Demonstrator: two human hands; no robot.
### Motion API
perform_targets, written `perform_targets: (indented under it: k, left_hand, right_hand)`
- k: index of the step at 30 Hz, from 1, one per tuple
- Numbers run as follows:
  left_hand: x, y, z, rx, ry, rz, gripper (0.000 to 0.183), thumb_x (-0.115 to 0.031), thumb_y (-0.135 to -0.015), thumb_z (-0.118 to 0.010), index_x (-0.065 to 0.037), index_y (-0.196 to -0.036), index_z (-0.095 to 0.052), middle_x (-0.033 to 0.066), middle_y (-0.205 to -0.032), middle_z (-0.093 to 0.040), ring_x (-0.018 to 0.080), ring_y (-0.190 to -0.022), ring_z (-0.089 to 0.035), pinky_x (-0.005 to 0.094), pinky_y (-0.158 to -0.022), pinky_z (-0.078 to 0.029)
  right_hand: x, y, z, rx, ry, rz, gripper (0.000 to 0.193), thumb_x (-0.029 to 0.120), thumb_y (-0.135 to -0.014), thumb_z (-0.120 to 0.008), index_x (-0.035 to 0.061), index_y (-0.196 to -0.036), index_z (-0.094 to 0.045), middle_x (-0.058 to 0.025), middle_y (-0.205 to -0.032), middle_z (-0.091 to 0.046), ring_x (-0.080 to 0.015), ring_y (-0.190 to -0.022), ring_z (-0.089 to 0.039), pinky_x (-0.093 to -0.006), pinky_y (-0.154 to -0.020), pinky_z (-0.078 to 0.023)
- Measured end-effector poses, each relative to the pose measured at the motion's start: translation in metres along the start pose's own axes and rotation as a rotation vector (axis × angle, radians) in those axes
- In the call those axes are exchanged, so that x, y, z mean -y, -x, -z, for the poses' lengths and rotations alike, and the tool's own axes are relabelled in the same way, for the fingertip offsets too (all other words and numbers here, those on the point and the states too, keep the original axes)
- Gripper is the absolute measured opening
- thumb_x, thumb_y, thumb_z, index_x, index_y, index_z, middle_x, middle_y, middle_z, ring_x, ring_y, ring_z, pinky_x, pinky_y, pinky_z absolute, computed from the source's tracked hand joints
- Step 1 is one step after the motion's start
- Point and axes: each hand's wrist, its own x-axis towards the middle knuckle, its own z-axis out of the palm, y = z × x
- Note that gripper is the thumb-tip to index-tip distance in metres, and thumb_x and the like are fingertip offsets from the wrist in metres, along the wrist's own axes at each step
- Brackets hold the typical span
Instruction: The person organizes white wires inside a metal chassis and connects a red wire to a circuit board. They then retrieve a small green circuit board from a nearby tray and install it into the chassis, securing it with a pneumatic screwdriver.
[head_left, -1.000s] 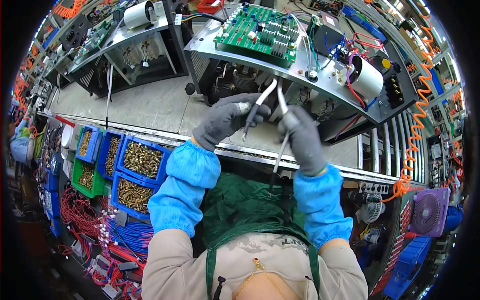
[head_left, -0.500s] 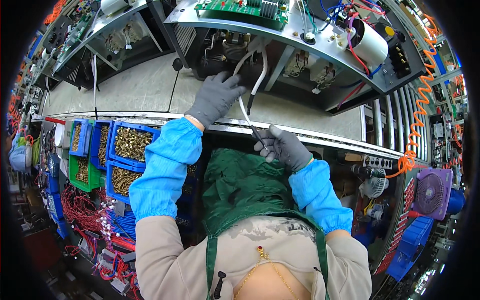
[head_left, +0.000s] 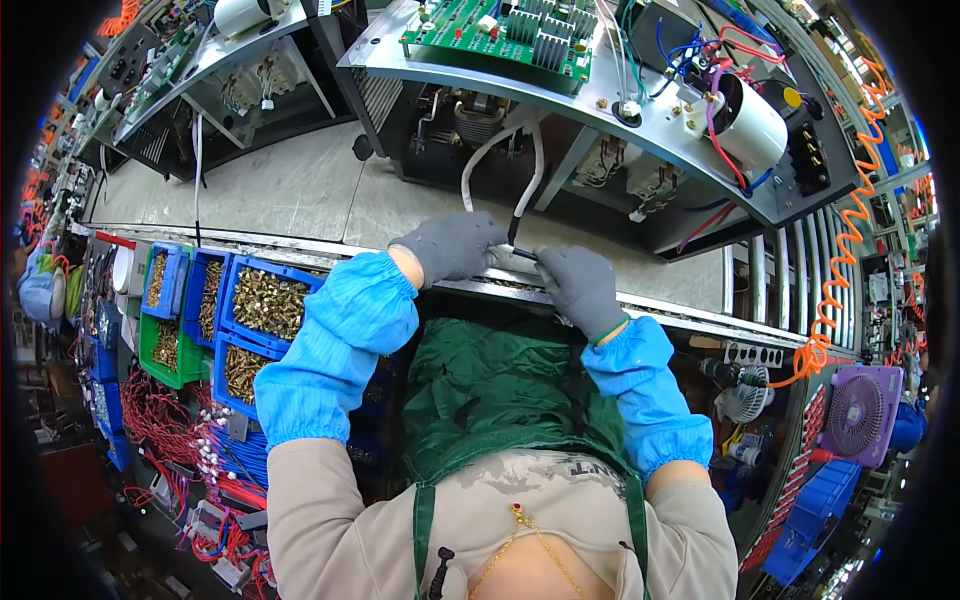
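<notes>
Two white cables hang from the open metal chassis (head_left: 430,67) in front of me. One white cable (head_left: 468,182) runs down behind my left hand (head_left: 455,248), whose gloved fingers close around it. Its black end (head_left: 521,253) spans the short gap to my right hand (head_left: 583,288), where gloved fingertips pinch it. The second white cable (head_left: 541,165) drops just beyond my hands, its black lower part reaching the gap between them. Both hands are at the bench's near edge, and the fingertips of my left are partly hidden.
A green circuit board (head_left: 490,40) and a white cylinder (head_left: 752,122) sit on the chassis. Another chassis (head_left: 230,75) stands at left. Blue bins (head_left: 262,330) of brass-coloured hardware lie near my left arm. An orange coiled hose (head_left: 838,240) hangs at right, above a purple fan (head_left: 862,408).
My right hand has moved up and closed on the black cable end. My left hand has shifted right and down, bringing the cable's end closer to level.
</notes>
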Motion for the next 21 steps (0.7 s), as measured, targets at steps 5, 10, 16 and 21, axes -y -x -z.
perform_targets:
  k: [5,10,16,21]
  left_hand:
    - [0.008,0.007,-0.001,0.012,0.089,0.023,0.039,-0.015,-0.082,-0.059,-0.015,-0.120,-0.056,0.0119,-0.108,-0.059,0.0313,-0.093,-0.060,0.0402,-0.079,-0.049]
    - [-0.010,0.006,-0.001,-0.059,0.785,0.022,0.053,-0.005,-0.083,-0.051,-0.017,-0.135,-0.047,0.0105,-0.121,-0.058,0.0247,-0.092,-0.062,0.0352,-0.078,-0.049]
    - [-0.012,-0.018,0.017,-0.547,0.291,-0.422,0.039,-0.007,-0.081,-0.057,-0.012,-0.119,-0.059,0.0105,-0.091,-0.062,0.0256,-0.079,-0.061,0.0389,-0.070,-0.049]
    - [0.007,-0.030,0.025,-0.212,-0.198,0.024,0.014,-0.015,-0.071,-0.065,-0.011,-0.083,-0.067,0.0097,-0.082,-0.065,0.0286,-0.077,-0.063,0.0399,-0.070,-0.051]
  right_hand:
    - [-0.017,-0.002,-0.021,0.594,-1.508,-0.587,0.027,0.026,-0.093,-0.050,0.0058,-0.107,-0.061,0.0009,-0.055,-0.044,-0.0118,-0.047,-0.041,-0.0288,-0.044,-0.034]
    - [0.002,0.001,-0.014,0.585,-1.322,-0.671,0.027,0.025,-0.095,-0.048,0.0027,-0.101,-0.064,0.0020,-0.057,-0.043,-0.0085,-0.047,-0.040,-0.0233,-0.043,-0.032]
    - [-0.017,-0.019,-0.003,-0.015,0.060,0.056,0.020,0.013,-0.072,-0.062,0.0090,-0.092,-0.061,-0.0087,-0.070,-0.062,-0.0301,-0.067,-0.061,-0.0398,-0.057,-0.048]
    - [-0.018,-0.038,0.008,-0.137,-0.073,0.037,0.016,0.020,-0.083,-0.059,0.0085,-0.094,-0.057,-0.0122,-0.070,-0.059,-0.0352,-0.067,-0.058,-0.0438,-0.058,-0.046]
